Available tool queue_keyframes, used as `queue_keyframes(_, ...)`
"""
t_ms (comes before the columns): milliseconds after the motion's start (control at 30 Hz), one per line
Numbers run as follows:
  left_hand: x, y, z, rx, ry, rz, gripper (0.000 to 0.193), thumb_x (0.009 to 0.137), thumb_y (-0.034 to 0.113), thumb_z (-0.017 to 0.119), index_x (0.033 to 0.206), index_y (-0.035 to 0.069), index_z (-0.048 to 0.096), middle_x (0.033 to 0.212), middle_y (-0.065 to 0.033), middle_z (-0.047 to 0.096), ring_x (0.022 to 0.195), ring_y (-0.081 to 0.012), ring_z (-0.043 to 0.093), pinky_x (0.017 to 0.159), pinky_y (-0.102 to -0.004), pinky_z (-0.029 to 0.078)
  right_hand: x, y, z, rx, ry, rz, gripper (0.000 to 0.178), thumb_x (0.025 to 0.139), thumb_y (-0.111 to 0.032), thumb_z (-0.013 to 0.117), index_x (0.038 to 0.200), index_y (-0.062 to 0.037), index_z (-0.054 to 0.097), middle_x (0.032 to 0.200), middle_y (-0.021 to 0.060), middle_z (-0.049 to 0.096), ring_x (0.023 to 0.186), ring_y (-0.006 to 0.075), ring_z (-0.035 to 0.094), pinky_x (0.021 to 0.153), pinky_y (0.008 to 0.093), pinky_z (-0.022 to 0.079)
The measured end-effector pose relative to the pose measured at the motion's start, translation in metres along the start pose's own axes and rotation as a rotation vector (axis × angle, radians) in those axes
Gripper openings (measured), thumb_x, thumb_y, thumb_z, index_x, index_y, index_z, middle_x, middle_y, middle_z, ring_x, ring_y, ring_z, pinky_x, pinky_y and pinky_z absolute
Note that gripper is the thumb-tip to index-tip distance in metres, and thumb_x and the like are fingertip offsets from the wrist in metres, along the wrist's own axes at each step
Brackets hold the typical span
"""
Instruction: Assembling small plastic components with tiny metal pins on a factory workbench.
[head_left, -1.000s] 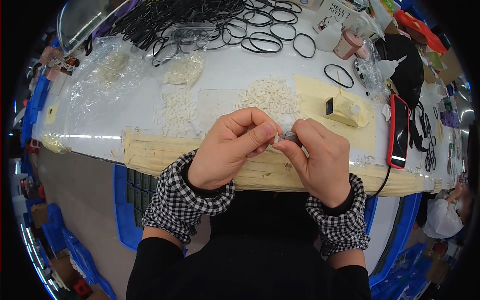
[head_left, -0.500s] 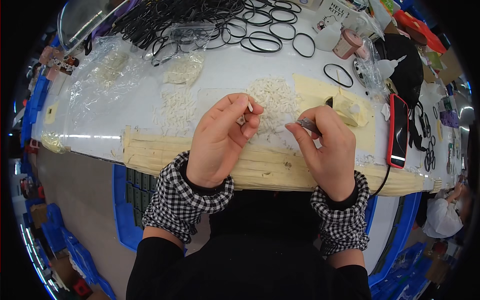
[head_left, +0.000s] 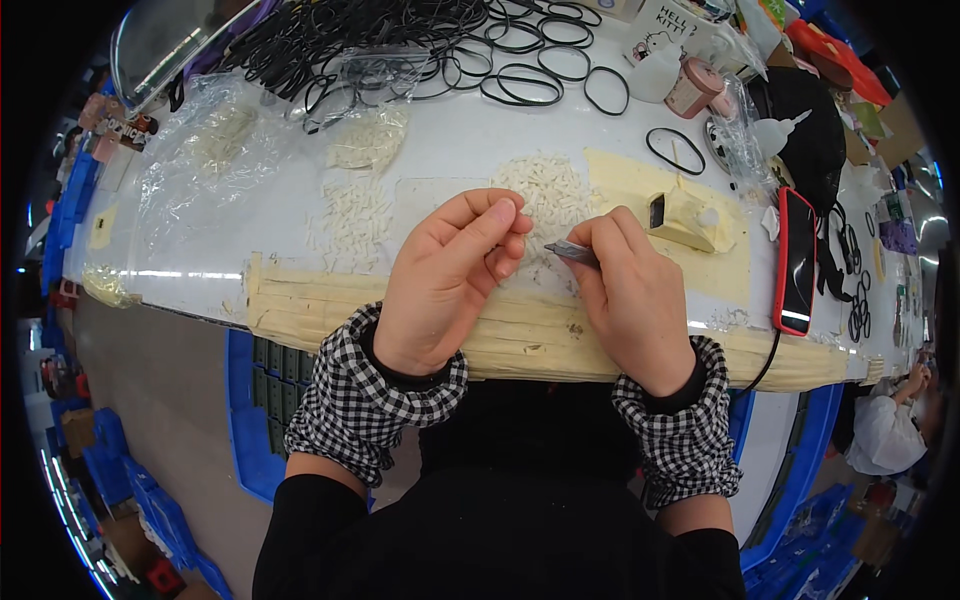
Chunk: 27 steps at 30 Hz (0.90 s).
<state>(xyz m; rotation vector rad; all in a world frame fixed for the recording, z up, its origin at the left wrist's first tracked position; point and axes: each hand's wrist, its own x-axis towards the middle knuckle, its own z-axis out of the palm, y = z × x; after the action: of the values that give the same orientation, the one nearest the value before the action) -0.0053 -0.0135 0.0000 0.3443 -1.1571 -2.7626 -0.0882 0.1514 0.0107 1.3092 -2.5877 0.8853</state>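
Note:
My left hand (head_left: 445, 275) is closed in a pinch, thumb tip pressed to the forefinger above the table's near edge. Whatever sits between those fingertips is hidden by the thumb. A grey craft blade (head_left: 573, 253) is gripped between the thumb and fingers of my right hand (head_left: 637, 300), its tip pointing left toward the left fingertips, with a gap between. Just beyond both hands lies a heap of small white pieces (head_left: 555, 190), short and stick-like. A second spread of white pieces (head_left: 350, 228) rests to the left of my left hand.
Yellowish tape (head_left: 400, 315) covers the table's near edge. A tape-wrapped block (head_left: 692, 218) stands right of the heap, and a red-framed phone (head_left: 796, 262) with a cable lies farther right. Black bands (head_left: 525, 85), plastic bags (head_left: 370, 138) and a pink jar (head_left: 694, 88) fill the back.
My right hand has moved left with the blade, closer to my left hand. A white piece seen earlier at my left fingertips no longer shows; the left thumb has shifted over that spot.

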Motion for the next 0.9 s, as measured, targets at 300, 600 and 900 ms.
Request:
queue_keyframes(300,-0.006,0.000,0.002,0.132,-0.191,-0.176,0.020,0.098,0.020,0.053,0.100,0.001,0.061,0.085,-0.0012,0.061,0.071,-0.0046,0.049,0.063,-0.0173,0.040,0.009,-0.010,-0.008,0.102,0.307,-0.278,0.023,0.065,0.002,0.068,0.085,-0.0081,0.062,0.078,0.0038,0.054,0.054,0.0205,0.056,0.047,0.0311,0.044)
queue_keyframes(600,-0.006,0.001,0.001,0.124,-0.197,-0.103,0.019,0.098,0.016,0.053,0.100,-0.001,0.062,0.083,-0.0009,0.061,0.070,-0.0037,0.047,0.061,-0.0168,0.038,0.007,-0.011,-0.009,0.204,0.302,-0.282,0.024,0.063,0.006,0.069,0.085,-0.0055,0.064,0.077,0.0049,0.057,0.059,0.0188,0.061,0.048,0.0282,0.047)
queue_keyframes(900,-0.008,0.003,0.003,0.276,-0.192,-0.052,0.020,0.098,0.019,0.053,0.098,0.001,0.061,0.081,0.0010,0.057,0.069,-0.0042,0.044,0.059,-0.0174,0.035,0.005,-0.017,-0.015,0.287,0.265,-0.201,0.016,0.073,0.000,0.074,0.083,-0.0034,0.063,0.075,0.0060,0.056,0.058,0.0167,0.060,0.047,0.0270,0.047)
